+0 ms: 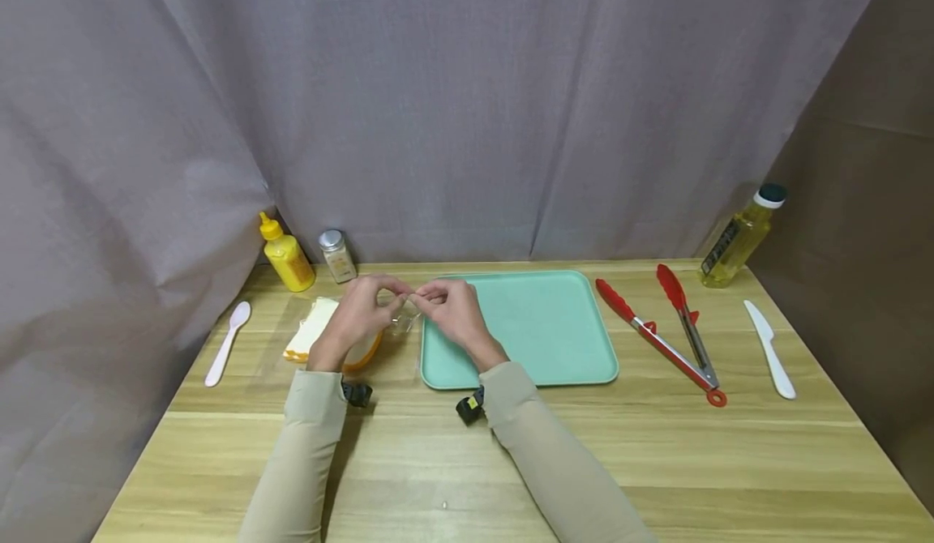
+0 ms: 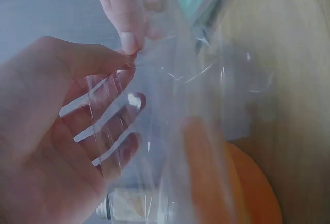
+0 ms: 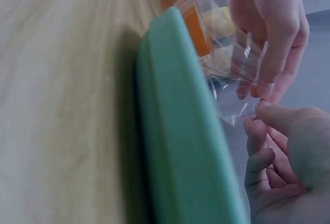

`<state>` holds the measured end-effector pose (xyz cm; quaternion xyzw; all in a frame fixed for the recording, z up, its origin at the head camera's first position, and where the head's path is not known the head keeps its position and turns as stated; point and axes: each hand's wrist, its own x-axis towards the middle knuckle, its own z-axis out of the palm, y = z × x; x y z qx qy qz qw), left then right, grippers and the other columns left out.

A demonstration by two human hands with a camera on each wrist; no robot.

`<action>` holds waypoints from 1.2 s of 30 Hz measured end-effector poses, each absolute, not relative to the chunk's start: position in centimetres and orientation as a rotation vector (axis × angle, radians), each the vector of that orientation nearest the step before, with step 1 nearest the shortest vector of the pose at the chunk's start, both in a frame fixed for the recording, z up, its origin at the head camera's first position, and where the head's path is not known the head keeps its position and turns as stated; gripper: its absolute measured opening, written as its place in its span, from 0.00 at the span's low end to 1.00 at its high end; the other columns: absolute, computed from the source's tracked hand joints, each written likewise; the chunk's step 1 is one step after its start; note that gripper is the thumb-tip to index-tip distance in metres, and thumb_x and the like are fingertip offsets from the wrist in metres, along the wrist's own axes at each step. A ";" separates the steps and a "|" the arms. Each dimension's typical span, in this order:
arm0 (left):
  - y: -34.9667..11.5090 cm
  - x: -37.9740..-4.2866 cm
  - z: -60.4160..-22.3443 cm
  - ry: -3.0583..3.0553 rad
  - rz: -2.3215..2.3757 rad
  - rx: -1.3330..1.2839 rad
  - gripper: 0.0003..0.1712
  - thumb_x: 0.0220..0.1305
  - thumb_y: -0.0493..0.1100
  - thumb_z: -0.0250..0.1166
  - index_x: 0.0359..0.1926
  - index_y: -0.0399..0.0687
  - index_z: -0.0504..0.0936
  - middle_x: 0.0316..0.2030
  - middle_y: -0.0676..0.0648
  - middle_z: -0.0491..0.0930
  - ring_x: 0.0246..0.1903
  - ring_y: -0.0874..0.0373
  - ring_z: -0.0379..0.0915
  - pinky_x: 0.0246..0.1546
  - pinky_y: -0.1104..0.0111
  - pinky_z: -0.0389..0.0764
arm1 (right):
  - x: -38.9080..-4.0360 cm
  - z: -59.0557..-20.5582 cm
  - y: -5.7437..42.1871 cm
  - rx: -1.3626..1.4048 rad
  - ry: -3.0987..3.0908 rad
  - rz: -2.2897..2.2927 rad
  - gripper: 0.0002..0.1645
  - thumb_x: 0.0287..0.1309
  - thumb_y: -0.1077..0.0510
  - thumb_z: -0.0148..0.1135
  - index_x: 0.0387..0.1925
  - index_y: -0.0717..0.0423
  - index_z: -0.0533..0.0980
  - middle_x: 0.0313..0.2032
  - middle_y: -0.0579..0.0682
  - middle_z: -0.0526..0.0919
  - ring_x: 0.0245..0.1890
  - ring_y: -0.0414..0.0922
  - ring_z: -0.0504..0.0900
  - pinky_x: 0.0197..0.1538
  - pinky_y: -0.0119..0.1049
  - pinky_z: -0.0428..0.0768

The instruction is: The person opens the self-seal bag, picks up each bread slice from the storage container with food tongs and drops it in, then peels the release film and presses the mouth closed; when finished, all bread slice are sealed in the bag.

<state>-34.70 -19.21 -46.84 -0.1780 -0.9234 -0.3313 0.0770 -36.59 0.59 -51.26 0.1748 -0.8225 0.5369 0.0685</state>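
A clear plastic bag [image 2: 170,85] hangs between my two hands, left of the tray's corner. My left hand [image 1: 360,314] pinches its edge between thumb and index finger, the other fingers spread behind the film. Close against those fingertips, my right hand [image 1: 458,314] pinches the same edge with thumb and index finger. Below the left wrist sits a round thing with an orange rim [image 1: 368,355], partly hidden by that hand. Beside it lies a flat white thing with orange edges [image 1: 312,331]. The mint-green tray [image 1: 540,328] lies under and right of my right hand.
A yellow squeeze bottle [image 1: 288,259] and a shaker jar [image 1: 338,257] stand at the back left, a white spoon [image 1: 229,340] nearer. Right of the tray lie red-tipped tongs [image 1: 674,357] and a white knife [image 1: 769,348]. An oil bottle [image 1: 737,243] stands back right.
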 end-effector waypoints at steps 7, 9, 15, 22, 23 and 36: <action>-19.0 -34.6 -46.7 -2.764 -0.968 -0.552 0.07 0.74 0.42 0.72 0.46 0.45 0.93 0.48 0.45 0.93 0.56 0.47 0.87 0.65 0.48 0.84 | -36.4 -51.2 0.5 0.543 -2.493 1.600 0.05 0.70 0.57 0.73 0.40 0.54 0.90 0.36 0.50 0.94 0.36 0.40 0.91 0.42 0.31 0.90; -18.9 -34.7 -46.8 -2.754 -0.954 -0.548 0.06 0.74 0.42 0.72 0.46 0.45 0.93 0.46 0.45 0.93 0.55 0.47 0.88 0.64 0.48 0.85 | -36.3 -51.2 0.5 0.552 -2.493 1.605 0.04 0.69 0.57 0.73 0.39 0.53 0.90 0.36 0.49 0.94 0.36 0.39 0.90 0.42 0.31 0.89; -18.8 -34.7 -47.2 -2.741 -0.924 -0.498 0.07 0.74 0.42 0.71 0.46 0.45 0.92 0.43 0.45 0.92 0.51 0.47 0.88 0.59 0.50 0.86 | -36.3 -51.3 0.7 0.567 -2.493 1.629 0.02 0.68 0.58 0.72 0.37 0.50 0.87 0.34 0.48 0.92 0.35 0.39 0.87 0.40 0.32 0.86; -18.6 -34.6 -47.2 -2.758 -0.891 -0.439 0.07 0.75 0.44 0.70 0.45 0.48 0.92 0.43 0.46 0.91 0.50 0.46 0.88 0.54 0.51 0.87 | -36.5 -51.2 1.0 0.584 -2.508 1.645 0.02 0.67 0.57 0.69 0.37 0.49 0.86 0.37 0.48 0.91 0.37 0.40 0.88 0.43 0.34 0.87; -18.5 -34.6 -47.2 -2.762 -0.888 -0.429 0.07 0.75 0.45 0.70 0.45 0.49 0.92 0.43 0.47 0.91 0.50 0.46 0.88 0.53 0.52 0.87 | -36.5 -51.2 1.0 0.585 -2.509 1.646 0.02 0.67 0.57 0.69 0.37 0.49 0.86 0.37 0.47 0.90 0.38 0.40 0.88 0.43 0.34 0.87; -19.1 -34.8 -47.4 -2.754 -0.860 -0.332 0.07 0.77 0.44 0.66 0.46 0.48 0.89 0.44 0.46 0.90 0.47 0.48 0.87 0.47 0.53 0.88 | -36.5 -50.8 1.0 0.627 -2.509 1.604 0.02 0.63 0.58 0.72 0.34 0.51 0.86 0.35 0.48 0.90 0.36 0.41 0.86 0.43 0.34 0.86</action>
